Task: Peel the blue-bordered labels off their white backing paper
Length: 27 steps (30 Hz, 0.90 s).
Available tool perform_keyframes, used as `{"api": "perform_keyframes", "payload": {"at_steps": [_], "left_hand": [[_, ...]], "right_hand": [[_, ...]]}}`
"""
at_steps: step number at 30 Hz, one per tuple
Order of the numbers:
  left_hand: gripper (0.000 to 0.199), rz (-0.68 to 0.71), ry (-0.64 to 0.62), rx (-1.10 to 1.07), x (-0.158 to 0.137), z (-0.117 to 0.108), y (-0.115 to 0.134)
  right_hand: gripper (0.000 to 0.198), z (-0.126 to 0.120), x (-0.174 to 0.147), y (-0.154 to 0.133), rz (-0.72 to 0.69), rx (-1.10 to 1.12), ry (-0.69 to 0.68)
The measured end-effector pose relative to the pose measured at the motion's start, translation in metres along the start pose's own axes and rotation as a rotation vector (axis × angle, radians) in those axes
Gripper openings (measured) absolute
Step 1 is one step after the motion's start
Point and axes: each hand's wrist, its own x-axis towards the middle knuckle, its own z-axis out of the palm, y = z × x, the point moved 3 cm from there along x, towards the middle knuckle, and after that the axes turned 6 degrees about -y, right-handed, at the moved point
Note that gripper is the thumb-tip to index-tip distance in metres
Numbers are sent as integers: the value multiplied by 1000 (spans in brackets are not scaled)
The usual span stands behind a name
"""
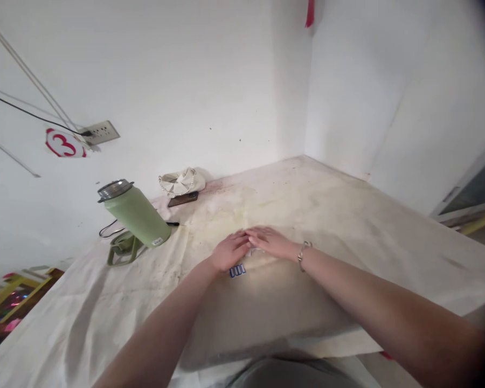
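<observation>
My left hand (231,250) lies palm down with its fingers stretched towards the middle. Fingertips of my right hand (270,241) meet and partly overlap those of the left; a bracelet circles the right wrist. Between the palms a bit of something whitish (256,251) shows, mostly covered by the hands, and I cannot make out its kind. Just below the left hand, small blue-edged rectangular pieces (237,270) lie side by side in a short row. Both hands rest over a greyish-brown flat surface (267,318) on the table's near side.
A pale cloth covers the table (347,215). On the left stands an uncapped green bottle (139,215), its green lid (124,250) beside it. Farther back are a white pouch (184,182), a dark phone (183,199) and a black pen-like item (172,223). Walls border the back and right.
</observation>
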Motion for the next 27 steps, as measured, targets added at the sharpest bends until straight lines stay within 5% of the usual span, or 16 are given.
{"api": "perform_keyframes", "payload": {"at_steps": [5,8,12,17,22,24,27], "left_hand": [[66,76,6,46,-73,16,15],[71,153,-10,94,-89,29,31],[69,84,15,146,-60,29,28],[56,-140,97,156,-14,11,-24],[63,-400,194,148,-16,4,-73],[65,-381,185,139,-23,9,-71],[75,-126,101,126,-25,19,-46]], "right_hand": [[58,15,-70,-17,-82,-8,1],[70,30,-82,-33,-168,-46,-32],[71,38,-44,-42,-105,-127,47],[61,19,20,-9,91,-197,104],[54,4,20,30,260,-214,171],[58,8,6,29,246,-219,145],[67,18,-7,4,47,-173,75]]}}
